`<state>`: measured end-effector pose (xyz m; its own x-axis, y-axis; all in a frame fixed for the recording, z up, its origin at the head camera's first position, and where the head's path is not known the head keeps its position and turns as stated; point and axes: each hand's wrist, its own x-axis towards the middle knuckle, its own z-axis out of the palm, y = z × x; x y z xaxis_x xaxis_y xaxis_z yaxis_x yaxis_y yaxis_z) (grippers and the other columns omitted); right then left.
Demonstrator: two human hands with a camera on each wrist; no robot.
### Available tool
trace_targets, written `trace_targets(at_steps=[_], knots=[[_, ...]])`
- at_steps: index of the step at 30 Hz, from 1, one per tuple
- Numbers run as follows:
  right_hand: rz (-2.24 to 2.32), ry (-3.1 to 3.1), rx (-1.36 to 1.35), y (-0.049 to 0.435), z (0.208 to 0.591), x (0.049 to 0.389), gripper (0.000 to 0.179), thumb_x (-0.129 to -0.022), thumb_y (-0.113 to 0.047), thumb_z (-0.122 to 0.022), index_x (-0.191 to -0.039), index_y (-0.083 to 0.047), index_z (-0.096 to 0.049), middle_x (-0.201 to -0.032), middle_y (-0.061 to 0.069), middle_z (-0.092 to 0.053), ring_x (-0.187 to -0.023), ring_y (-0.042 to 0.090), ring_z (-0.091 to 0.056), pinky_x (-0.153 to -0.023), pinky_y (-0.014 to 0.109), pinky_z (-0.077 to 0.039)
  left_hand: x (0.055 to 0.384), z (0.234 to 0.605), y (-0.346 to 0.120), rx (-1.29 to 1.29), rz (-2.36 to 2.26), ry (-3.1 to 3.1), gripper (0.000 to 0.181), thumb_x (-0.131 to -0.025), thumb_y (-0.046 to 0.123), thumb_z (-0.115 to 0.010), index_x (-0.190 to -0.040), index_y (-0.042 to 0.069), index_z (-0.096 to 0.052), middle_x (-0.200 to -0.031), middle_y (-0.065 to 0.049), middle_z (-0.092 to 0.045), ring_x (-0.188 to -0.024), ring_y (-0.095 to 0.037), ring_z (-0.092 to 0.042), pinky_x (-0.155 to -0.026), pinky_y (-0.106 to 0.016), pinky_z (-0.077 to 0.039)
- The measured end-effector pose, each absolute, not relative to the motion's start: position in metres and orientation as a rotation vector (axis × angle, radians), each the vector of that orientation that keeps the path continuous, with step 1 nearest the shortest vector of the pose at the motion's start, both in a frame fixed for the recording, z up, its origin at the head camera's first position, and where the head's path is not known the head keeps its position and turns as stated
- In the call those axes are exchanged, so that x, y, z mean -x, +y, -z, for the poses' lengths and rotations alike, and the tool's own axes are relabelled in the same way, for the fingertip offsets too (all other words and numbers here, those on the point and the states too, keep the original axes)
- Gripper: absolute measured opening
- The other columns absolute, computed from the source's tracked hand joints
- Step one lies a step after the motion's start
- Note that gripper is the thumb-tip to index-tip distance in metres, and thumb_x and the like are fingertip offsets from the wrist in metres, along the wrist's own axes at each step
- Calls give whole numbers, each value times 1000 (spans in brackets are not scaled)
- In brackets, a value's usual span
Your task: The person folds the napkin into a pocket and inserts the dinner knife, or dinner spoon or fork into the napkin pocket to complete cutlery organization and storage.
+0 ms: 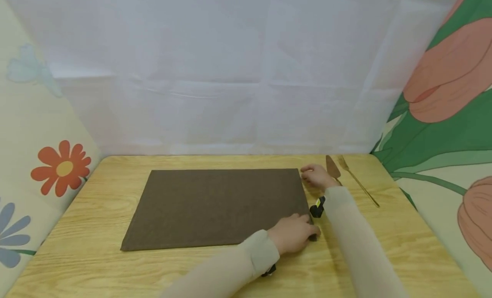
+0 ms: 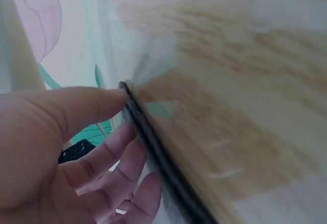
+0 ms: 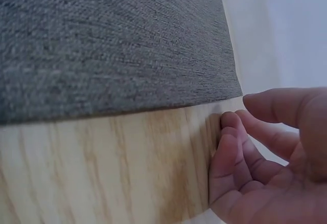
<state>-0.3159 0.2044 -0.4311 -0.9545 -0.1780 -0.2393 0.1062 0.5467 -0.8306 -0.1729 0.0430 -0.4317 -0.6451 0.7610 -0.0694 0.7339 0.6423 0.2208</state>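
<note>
A dark brown-grey cloth placemat (image 1: 219, 208) lies flat on the wooden table. At its near right corner my left hand (image 1: 293, 234) holds the edge, the thumb at the corner and the fingers bent over the cloth. Seen from the left wrist, the mat's dark edge (image 2: 163, 162) runs past the thumb and fingertips. My right hand (image 1: 317, 177) is beside the far right corner, fingers loosely bent. From the right wrist, the thumb tip comes right up to the corner of the placemat (image 3: 127, 45), while the other fingers rest lower, by the wood.
A cake server (image 1: 332, 166) lies just beyond the right hand, partly covered by it. Right of that is a gold fork (image 1: 361, 185). White cloth (image 1: 211, 76) hangs behind the table (image 1: 88, 221), and flower-printed panels (image 1: 449, 76) stand at both sides.
</note>
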Motion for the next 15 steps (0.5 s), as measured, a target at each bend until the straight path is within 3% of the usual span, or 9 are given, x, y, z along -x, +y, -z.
trace_targets(at_steps=[8, 15], knots=[[1409, 2448, 56, 203, 436, 321, 40, -99, -1, -45, -136, 14, -51, -94, 7, -61, -75, 11, -52, -65, 25, -47, 173, 437, 49, -1196, -315, 2770, 17, -101, 15, -65, -113, 26, -71, -109, 0, -64, -90, -16, -62, -68, -27, -54], [1393, 2381, 33, 204, 433, 329, 42, -103, -5, -42, -139, 15, -46, -77, 0, -48, -58, 8, -39, -54, 21, -36, 169, 436, 54, -1247, -147, 2845, 9, -97, 19, -71, -103, 23, -75, -101, 6, -66, -87, -15, -61, -64, -27, -55]])
